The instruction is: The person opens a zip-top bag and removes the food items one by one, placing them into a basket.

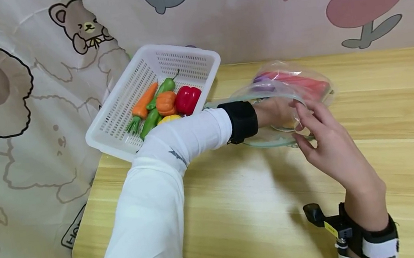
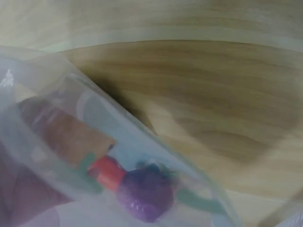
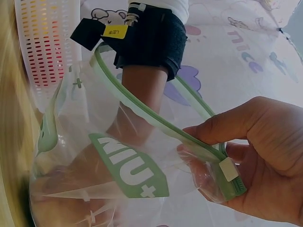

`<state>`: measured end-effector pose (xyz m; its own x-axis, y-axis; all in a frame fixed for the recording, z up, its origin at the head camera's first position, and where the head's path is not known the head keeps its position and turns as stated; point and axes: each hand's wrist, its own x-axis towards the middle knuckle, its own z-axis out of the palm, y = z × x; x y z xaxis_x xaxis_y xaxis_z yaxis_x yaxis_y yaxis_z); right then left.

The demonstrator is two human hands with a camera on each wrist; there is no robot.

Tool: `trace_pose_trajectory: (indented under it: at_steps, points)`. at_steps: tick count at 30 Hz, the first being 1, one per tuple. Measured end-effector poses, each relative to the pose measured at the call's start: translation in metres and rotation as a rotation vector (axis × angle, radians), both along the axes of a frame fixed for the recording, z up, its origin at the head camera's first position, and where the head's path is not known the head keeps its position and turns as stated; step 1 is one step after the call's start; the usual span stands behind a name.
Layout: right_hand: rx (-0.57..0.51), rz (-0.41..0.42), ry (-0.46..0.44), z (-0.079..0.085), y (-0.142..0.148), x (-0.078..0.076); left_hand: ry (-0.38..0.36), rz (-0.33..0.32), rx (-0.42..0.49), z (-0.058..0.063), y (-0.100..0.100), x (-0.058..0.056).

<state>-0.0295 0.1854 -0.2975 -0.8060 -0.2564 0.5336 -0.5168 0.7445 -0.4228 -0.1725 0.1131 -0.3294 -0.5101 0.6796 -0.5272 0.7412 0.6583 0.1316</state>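
Observation:
A clear zip bag with a green-edged mouth [image 3: 137, 106] stands open on the table. My left hand [image 1: 276, 110] reaches down through that mouth; in the right wrist view it shows blurred behind the plastic, and whether it grips anything I cannot tell. My right hand [image 1: 333, 149] pinches the rim beside the zip's end, thumb [image 3: 222, 125] on the near side. Through plastic in the left wrist view, a purple round piece with green leaves [image 2: 146, 193] and a red piece [image 2: 108, 172] show blurred.
A white slotted basket [image 1: 113, 130] at the back left holds a toy carrot [image 1: 145, 100], a red bell pepper [image 1: 187, 100], an orange one [image 1: 166, 104] and green vegetables. Behind the hands lies clear plastic with red and purple contents [image 1: 303, 83]. A printed curtain [image 1: 247, 19] borders the table.

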Motion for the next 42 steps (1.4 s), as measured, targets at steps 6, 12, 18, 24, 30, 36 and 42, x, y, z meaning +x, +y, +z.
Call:
trace_pose_trajectory:
  at_steps: [6,12,18,24,30,36,42]
  points:
    - [-0.013,0.005,-0.010,0.000,0.000,0.000,0.137,-0.243,-0.177,-0.005,0.001,0.001]
    - [-0.016,0.009,-0.010,0.000,0.003,0.000,0.259,-0.392,-0.338,0.015,-0.001,0.008]
    - [-0.021,-0.001,-0.019,0.000,0.005,0.000,0.273,-0.417,-0.330,0.034,-0.017,0.012]
    - [-0.024,-0.009,-0.015,-0.001,0.006,-0.001,0.153,-0.315,-0.183,0.052,-0.052,0.014]
    - [-0.017,-0.019,-0.031,-0.001,0.005,-0.001,0.116,-0.290,-0.061,0.070,-0.089,0.018]
    - [-0.029,0.008,-0.043,-0.002,0.002,-0.002,0.013,-0.269,0.066,0.084,-0.125,0.016]
    - [-0.019,0.019,-0.056,-0.005,-0.003,-0.003,-0.153,-0.209,0.188,0.096,-0.158,0.014]
